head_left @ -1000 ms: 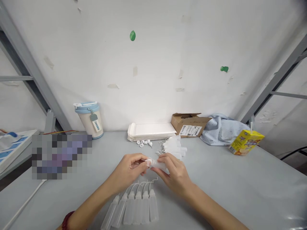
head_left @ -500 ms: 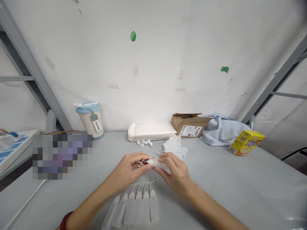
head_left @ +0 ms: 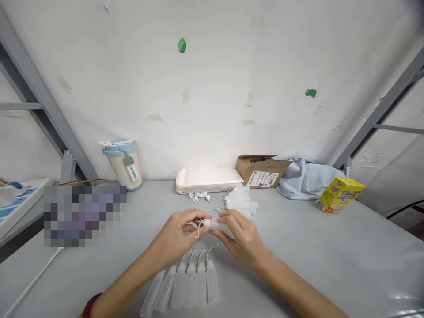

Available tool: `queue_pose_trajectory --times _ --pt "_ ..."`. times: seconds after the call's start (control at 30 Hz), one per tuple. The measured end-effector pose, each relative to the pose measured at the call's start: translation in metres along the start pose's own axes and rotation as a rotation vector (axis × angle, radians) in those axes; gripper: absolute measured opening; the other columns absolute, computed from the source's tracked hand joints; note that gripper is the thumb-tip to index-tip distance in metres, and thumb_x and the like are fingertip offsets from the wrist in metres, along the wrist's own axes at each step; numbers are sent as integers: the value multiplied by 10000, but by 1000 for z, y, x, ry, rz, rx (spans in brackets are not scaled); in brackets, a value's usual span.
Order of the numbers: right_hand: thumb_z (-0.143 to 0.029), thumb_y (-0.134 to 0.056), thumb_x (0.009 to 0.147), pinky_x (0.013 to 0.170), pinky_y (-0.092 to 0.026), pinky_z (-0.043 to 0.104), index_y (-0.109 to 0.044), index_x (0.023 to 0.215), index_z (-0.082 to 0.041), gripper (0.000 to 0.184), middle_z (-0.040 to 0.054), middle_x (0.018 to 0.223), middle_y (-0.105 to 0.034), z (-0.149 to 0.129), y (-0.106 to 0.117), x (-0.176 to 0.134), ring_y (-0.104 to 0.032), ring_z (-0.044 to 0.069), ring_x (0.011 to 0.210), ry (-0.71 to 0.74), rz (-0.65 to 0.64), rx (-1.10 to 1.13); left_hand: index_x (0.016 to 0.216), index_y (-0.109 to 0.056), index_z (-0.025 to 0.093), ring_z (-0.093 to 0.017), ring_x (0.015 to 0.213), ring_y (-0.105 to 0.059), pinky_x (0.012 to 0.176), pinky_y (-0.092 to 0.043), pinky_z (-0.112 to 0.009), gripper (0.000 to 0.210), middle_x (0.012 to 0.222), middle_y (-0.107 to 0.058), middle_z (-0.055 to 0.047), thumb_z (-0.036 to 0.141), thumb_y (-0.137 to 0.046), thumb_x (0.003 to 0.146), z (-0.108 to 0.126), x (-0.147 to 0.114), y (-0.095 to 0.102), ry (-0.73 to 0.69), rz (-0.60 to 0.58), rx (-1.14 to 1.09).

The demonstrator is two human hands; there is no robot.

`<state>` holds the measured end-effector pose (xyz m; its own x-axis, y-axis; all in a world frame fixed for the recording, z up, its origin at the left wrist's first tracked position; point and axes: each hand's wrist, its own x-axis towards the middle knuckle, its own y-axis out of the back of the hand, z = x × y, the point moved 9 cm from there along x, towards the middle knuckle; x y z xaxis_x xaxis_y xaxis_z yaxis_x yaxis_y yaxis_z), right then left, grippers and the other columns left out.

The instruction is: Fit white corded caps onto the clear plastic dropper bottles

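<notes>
Between my hands, above the middle of the grey table, is a small translucent plastic bottle [head_left: 221,227] lying sideways. My right hand [head_left: 243,236] is closed round its body and covers much of it. At its left end, my left hand [head_left: 181,230] pinches the white cap [head_left: 207,223], from which a thin curved tube hangs. Below my hands lies a row of several similar bottles [head_left: 191,287], their thin bent tubes pointing away from me. Beyond my right hand is a pile of more translucent bottles [head_left: 239,198]. Several small white caps [head_left: 198,195] are scattered left of that pile.
At the wall stand a stack of white envelopes [head_left: 210,180], an open cardboard box [head_left: 263,172], a light blue cloth [head_left: 303,179] and a yellow drink carton [head_left: 340,195]. A tumbler [head_left: 124,165] and a power strip [head_left: 23,201] are on the left. A pixelated patch hides something there.
The thin tube on the held cap has swung round and now hangs down in front of my left fingers. Both hands stay in nearly the same place. The view has shifted slightly.
</notes>
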<state>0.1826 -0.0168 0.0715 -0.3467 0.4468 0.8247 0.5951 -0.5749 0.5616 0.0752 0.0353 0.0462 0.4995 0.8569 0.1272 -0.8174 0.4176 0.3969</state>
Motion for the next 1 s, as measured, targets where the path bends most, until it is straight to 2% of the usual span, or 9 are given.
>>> queue_pose_trajectory --times 0.07,0.2,0.4,0.47,0.57,0.63,0.77,0.87,1.0 --pt "-243 -531 848 511 -427 220 -488 858 -180 77 62 747 -605 -2 1 1 -563 147 651 18 3 -26 937 -622 203 -148 683 -548 626 -465 -235 272 793 -603 -13 410 -502 809 -7 0 1 57 6 30" --pt "-208 -518 853 497 -405 224 -484 850 -182 43 57 736 -602 -4 2 3 -532 147 638 49 -4 -59 705 -579 160 -131 567 -506 550 -429 -228 367 581 -506 17 468 -430 838 -16 1 -6 126 -48 33" --pt "-161 -540 836 478 -384 244 -479 858 -176 67 59 728 -620 -5 4 4 -488 158 624 57 11 -43 915 -601 191 -120 640 -490 591 -449 -211 250 724 -525 15 400 -507 815 -8 2 -7 55 -53 -69" --pt "-169 -538 840 478 -381 245 -476 860 -180 66 52 716 -618 -7 5 5 -480 157 617 64 17 -33 851 -607 183 -122 635 -498 574 -442 -211 247 730 -546 7 402 -498 821 -9 2 -7 73 -59 -55" --pt "-177 -533 845 477 -374 242 -466 855 -185 68 47 709 -616 -9 5 6 -471 154 608 73 13 -32 671 -570 164 -114 563 -501 546 -418 -212 302 619 -531 18 404 -484 831 -11 1 -8 101 -66 -24" --pt "-197 -533 849 469 -362 238 -453 852 -185 81 45 692 -609 -9 4 5 -466 154 599 66 -3 -20 655 -566 164 -112 551 -496 549 -410 -213 306 584 -514 24 397 -484 835 -8 0 -8 73 -60 -7" --pt "-258 -446 897 432 -313 225 -415 845 -185 95 23 639 -552 -5 -3 0 -442 131 520 28 -85 43 736 -614 170 -133 647 -503 616 -406 -224 258 678 -569 -6 369 -490 844 8 -3 -3 -105 13 126" --pt "-315 -397 912 418 -273 217 -387 841 -193 142 -21 598 -484 5 -14 -4 -374 103 447 -105 -205 186 814 -635 172 -144 699 -516 658 -406 -234 232 765 -608 -25 358 -500 844 14 -3 0 -172 43 176" --pt "-377 -453 878 436 -254 199 -377 817 -205 198 -74 555 -382 21 -31 -12 -310 82 460 -449 -409 504 791 -638 171 -135 664 -496 619 -400 -226 267 708 -587 -10 387 -490 843 9 -1 -1 -113 15 157"
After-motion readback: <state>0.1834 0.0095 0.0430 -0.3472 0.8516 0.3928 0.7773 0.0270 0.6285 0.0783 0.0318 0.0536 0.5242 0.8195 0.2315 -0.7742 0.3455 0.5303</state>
